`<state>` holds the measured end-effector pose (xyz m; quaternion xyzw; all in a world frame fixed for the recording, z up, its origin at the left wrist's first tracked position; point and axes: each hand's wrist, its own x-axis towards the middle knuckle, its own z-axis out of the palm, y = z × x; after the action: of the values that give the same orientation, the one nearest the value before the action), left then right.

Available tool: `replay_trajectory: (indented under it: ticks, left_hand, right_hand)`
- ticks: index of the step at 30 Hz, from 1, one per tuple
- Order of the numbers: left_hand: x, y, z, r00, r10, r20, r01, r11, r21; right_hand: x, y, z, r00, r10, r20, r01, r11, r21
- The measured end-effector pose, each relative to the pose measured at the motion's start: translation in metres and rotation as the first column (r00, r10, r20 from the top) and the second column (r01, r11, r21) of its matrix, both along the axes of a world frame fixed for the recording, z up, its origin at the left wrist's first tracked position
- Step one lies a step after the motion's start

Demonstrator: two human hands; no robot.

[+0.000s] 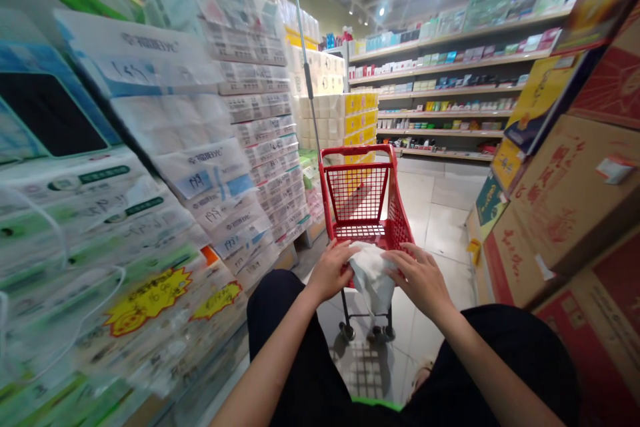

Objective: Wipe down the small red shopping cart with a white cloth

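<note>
A white cloth (373,273), crumpled and hanging down in the middle, lies over the near edge of a small red shopping cart (357,195). My left hand (332,271) has its fingers closed on the cloth's left side. From the right, my right hand (419,275) grips the cloth with bent fingers, some of them slightly apart. The cart's mesh basket holds nothing that I can see, and its wheels (379,333) stand on the tiles below. Part of the near rim is hidden behind the cloth and hands.
Tall stacks of packaged tissue (210,193) rise close on the left, with yellow price tags (149,301). Cardboard boxes (575,193) are piled on the right. A metal pole (305,53) stands behind the cart. Shelves of goods (440,90) line the back; pale floor tiles (443,227) run between.
</note>
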<state>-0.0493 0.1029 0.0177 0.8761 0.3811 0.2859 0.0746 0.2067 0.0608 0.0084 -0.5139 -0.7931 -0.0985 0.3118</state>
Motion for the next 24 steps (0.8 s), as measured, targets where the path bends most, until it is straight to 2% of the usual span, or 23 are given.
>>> replay_trajectory:
  ticks: [2, 5, 7, 9, 11, 13, 15, 18, 24]
  left_hand:
    - [-0.005, 0.000, 0.010, 0.998, 0.063, 0.020, -0.064, 0.998, 0.016]
    - [-0.004, -0.006, 0.027, 0.969, 0.227, 0.096, -0.236, 0.967, 0.095]
    - [0.008, -0.011, 0.031, 0.969, 0.229, 0.097, -0.242, 0.958, 0.154]
    - [0.031, -0.016, 0.024, 0.989, 0.147, 0.005, -0.145, 0.970, 0.194]
    - [0.057, -0.019, 0.008, 0.984, 0.099, -0.148, -0.066, 0.974, 0.216]
    - [0.079, -0.020, -0.010, 0.958, 0.174, -0.228, -0.109, 0.956, 0.272]
    - [0.088, -0.020, -0.024, 0.936, 0.230, -0.267, -0.127, 0.927, 0.352]
    - [0.075, -0.016, -0.032, 0.922, 0.240, -0.305, -0.081, 0.887, 0.454]
    - [0.007, 0.004, -0.032, 0.922, 0.205, -0.329, -0.038, 0.892, 0.450]
  right_hand:
    - [0.006, 0.005, -0.009, 0.999, -0.008, 0.032, 0.007, 1.000, 0.008]
    - [0.003, 0.009, -0.022, 0.999, -0.008, 0.033, 0.007, 1.000, 0.013]
    - [-0.003, 0.009, -0.028, 0.999, -0.005, 0.040, 0.004, 1.000, 0.014]
    - [-0.009, 0.008, -0.031, 0.998, 0.012, 0.061, -0.013, 1.000, 0.021]
    - [-0.013, 0.008, -0.034, 0.996, 0.026, 0.082, -0.029, 0.999, 0.044]
    - [-0.014, 0.007, -0.036, 0.994, 0.023, 0.107, -0.031, 0.997, 0.075]
    - [-0.012, 0.006, -0.036, 0.990, 0.011, 0.143, -0.024, 0.995, 0.094]
    - [-0.001, 0.006, -0.032, 0.982, -0.014, 0.189, -0.002, 0.997, 0.080]
    - [0.023, 0.022, -0.031, 0.976, -0.019, 0.217, 0.006, 0.998, 0.060]
